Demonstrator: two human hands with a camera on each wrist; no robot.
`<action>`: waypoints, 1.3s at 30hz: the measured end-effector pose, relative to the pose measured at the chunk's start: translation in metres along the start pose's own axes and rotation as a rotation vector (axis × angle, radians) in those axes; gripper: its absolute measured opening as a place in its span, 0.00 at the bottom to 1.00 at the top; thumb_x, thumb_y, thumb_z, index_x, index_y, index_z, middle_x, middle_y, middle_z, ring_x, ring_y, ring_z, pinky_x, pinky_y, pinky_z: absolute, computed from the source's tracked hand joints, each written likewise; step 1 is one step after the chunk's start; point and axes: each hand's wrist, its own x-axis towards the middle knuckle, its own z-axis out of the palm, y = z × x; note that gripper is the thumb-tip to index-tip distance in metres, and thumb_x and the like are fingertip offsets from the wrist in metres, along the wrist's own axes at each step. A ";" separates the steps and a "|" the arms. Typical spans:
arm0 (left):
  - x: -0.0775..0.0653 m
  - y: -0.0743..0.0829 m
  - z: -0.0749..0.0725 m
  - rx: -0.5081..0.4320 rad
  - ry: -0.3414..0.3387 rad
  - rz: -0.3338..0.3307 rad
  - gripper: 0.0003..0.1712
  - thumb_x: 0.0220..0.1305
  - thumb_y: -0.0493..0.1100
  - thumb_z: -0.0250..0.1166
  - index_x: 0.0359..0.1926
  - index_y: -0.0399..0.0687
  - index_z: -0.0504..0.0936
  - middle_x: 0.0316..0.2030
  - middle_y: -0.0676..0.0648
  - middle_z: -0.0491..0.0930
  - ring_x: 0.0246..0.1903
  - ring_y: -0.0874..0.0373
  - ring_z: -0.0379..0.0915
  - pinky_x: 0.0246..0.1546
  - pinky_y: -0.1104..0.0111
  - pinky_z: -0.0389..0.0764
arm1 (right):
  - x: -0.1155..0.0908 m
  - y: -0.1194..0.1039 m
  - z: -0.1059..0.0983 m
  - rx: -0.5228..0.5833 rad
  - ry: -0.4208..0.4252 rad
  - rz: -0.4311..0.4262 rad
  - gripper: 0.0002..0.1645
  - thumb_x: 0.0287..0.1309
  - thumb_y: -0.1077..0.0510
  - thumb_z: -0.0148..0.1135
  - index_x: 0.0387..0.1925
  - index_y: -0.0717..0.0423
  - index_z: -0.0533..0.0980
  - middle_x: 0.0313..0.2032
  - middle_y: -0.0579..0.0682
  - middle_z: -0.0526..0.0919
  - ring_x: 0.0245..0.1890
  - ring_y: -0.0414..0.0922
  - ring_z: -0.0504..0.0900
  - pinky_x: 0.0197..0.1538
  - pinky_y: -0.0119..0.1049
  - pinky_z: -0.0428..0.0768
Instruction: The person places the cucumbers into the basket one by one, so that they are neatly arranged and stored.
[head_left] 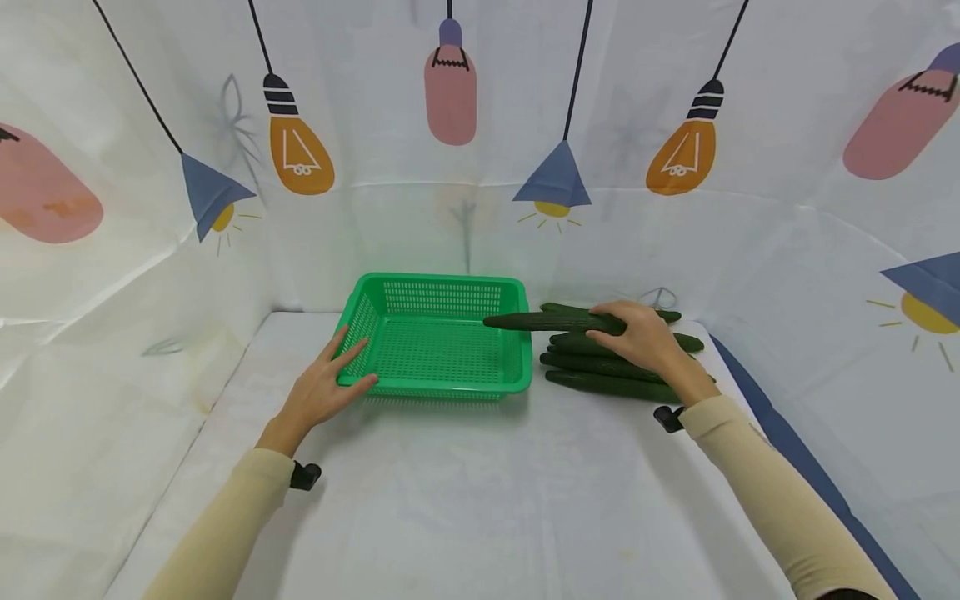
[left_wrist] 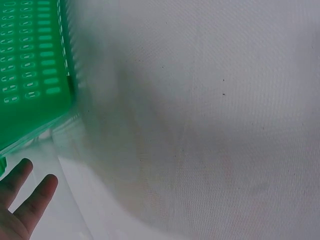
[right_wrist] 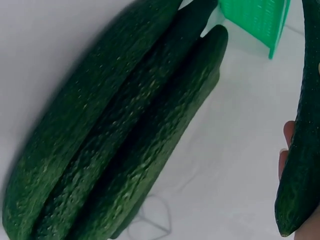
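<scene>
A green plastic basket with slotted walls stands on the table, and no item shows inside it. At its front left corner is my left hand, fingers spread and straight, the thumb by the front rim. Two of its fingers show beside the basket in the left wrist view. To the basket's right, my right hand grips a dark green cucumber near its right end. This cucumber is raised above several others, its left tip reaching over the basket's right rim. The other cucumbers lie side by side beneath.
A white cloth covers the table, and a white curtain printed with lamps hangs behind it. Along the table's right edge runs a blue strip. The far cucumber lies near the back edge.
</scene>
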 end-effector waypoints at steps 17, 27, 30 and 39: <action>0.001 0.000 0.002 -0.006 -0.002 -0.006 0.47 0.66 0.68 0.64 0.80 0.59 0.62 0.82 0.41 0.47 0.72 0.30 0.62 0.53 0.36 0.77 | 0.022 -0.029 0.015 0.014 -0.038 -0.038 0.26 0.60 0.49 0.75 0.57 0.54 0.84 0.55 0.57 0.87 0.57 0.58 0.83 0.59 0.58 0.80; 0.001 0.000 0.001 -0.003 -0.017 -0.016 0.47 0.67 0.69 0.62 0.81 0.60 0.59 0.82 0.43 0.47 0.73 0.31 0.59 0.53 0.35 0.77 | 0.038 -0.047 0.029 0.051 -0.061 -0.036 0.25 0.61 0.49 0.74 0.57 0.52 0.84 0.56 0.55 0.87 0.58 0.56 0.83 0.60 0.55 0.80; 0.000 0.000 0.001 -0.004 -0.020 -0.018 0.48 0.67 0.69 0.62 0.81 0.62 0.58 0.82 0.43 0.47 0.74 0.31 0.58 0.54 0.35 0.76 | 0.044 -0.053 0.032 0.063 -0.075 -0.032 0.25 0.61 0.48 0.74 0.58 0.52 0.84 0.56 0.55 0.87 0.58 0.56 0.83 0.60 0.55 0.80; 0.000 0.000 -0.001 -0.020 -0.018 -0.018 0.47 0.67 0.68 0.63 0.80 0.58 0.60 0.82 0.43 0.47 0.74 0.31 0.59 0.55 0.35 0.76 | 0.060 -0.079 0.041 0.120 -0.161 0.006 0.25 0.63 0.47 0.72 0.59 0.51 0.83 0.58 0.53 0.85 0.60 0.55 0.82 0.61 0.55 0.80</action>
